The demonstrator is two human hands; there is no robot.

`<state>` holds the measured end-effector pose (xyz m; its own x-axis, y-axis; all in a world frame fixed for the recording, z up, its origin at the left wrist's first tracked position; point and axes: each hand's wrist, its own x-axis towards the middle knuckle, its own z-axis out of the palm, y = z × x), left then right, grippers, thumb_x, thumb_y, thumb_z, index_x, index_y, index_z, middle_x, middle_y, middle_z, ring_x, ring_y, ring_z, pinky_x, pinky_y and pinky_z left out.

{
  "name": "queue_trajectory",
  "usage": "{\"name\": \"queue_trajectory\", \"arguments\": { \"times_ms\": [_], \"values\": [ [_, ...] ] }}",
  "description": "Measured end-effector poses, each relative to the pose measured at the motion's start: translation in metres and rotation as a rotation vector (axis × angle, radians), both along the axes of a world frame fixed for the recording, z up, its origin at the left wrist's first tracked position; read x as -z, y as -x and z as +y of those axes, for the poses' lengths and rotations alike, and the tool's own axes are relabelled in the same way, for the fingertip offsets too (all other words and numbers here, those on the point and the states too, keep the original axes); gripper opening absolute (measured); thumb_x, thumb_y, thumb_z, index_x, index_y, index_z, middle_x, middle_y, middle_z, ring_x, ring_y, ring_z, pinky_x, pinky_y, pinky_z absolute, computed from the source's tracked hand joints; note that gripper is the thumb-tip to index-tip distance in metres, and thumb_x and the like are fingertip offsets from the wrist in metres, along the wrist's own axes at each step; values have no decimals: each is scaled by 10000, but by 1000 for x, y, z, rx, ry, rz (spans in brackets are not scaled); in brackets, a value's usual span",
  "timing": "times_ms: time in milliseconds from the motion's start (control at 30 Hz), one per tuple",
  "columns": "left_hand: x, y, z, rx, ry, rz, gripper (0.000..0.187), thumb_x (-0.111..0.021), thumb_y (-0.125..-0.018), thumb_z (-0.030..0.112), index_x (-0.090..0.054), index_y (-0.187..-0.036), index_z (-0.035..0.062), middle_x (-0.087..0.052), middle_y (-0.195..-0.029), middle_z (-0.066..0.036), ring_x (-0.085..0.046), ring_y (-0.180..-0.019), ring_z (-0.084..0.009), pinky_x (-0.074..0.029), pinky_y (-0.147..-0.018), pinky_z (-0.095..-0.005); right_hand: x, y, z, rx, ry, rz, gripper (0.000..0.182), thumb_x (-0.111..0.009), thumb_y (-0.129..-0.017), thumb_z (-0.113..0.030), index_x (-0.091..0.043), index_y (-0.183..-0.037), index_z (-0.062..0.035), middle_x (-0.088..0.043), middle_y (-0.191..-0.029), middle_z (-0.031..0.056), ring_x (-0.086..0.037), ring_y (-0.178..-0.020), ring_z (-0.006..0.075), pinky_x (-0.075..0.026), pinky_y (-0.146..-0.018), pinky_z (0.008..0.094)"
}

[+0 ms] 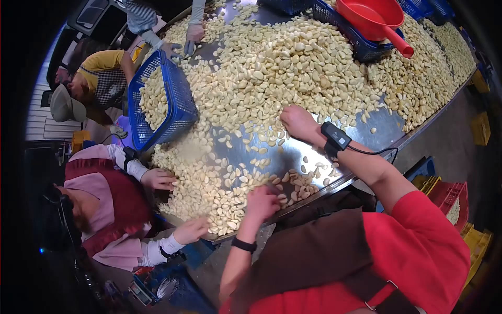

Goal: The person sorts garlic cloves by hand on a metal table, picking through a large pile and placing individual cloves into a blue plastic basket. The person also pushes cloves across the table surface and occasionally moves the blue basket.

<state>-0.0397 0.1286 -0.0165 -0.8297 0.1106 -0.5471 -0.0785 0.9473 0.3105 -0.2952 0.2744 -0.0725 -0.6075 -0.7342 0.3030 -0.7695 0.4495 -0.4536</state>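
Observation:
Pale peeled garlic cloves [293, 63] lie heaped and scattered over a shiny metal table [269, 157]. My right hand [299, 121], below a wrist with a black device, rests at the lower edge of the big heap. Its fingers curl down into the cloves, and whatever they hold is hidden. Nearer my body, my left hand [263, 203] is at the table edge between a small group of cloves and a denser pile. Motion smears its fingers, so its grip is unclear. A black band circles the left wrist.
Left of me, a co-worker in a maroon apron [125, 193] has both hands at the near pile. A blue basket [183, 104] holds cloves. Other people work beyond it. A red pan [370, 18] rests on another blue basket [366, 49]. Crates [447, 193] stand at right.

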Motion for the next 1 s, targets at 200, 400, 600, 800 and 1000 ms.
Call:
{"name": "queue_trajectory", "arguments": {
  "times_ms": [200,400,600,800,1000],
  "values": [
    [-21,-18,-92,-329,537,113,138,-660,-726,201,-710,-827,122,-601,-945,-55,-549,-940,-269,-468,-750,-422,-13,-12,18,-9,11,-62,123,-574,-750,-122,-612,-680,-27,-570,-744,133,-561,-773,319,-458,-697,425],
    [13,140,0,-267,-130,850,157,-606,-771,112,-674,-912,113,-585,-982,-111,-556,-919,-308,-464,-783,-394,-7,-40,4,81,-176,-98,105,-538,-724,-40,-583,-819,-42,-577,-777,150,-575,-791,326,-464,-683,426],
    [71,159,-19,-382,-113,806,264,-604,-762,81,-658,-1013,143,-566,-966,-115,-541,-909,-320,-461,-779,-399,-24,-40,23,124,-30,-384,99,-535,-758,-55,-567,-844,-19,-532,-848,194,-574,-797,363,-477,-696,442],
    [55,105,-70,-617,-80,570,170,-624,-751,98,-643,-921,103,-580,-886,-104,-572,-810,-278,-471,-726,-372,-11,-13,-19,-47,-116,-156,89,-508,-770,-31,-582,-814,-6,-543,-846,186,-589,-805,358,-494,-688,426],
    [47,59,-103,-764,-76,141,104,-624,-761,121,-622,-845,60,-614,-710,-94,-596,-652,-235,-465,-603,-356,-10,-29,-20,-116,-227,-218,70,-553,-773,-58,-571,-827,-17,-581,-804,172,-614,-782,327,-512,-679,390]
  ]
}}
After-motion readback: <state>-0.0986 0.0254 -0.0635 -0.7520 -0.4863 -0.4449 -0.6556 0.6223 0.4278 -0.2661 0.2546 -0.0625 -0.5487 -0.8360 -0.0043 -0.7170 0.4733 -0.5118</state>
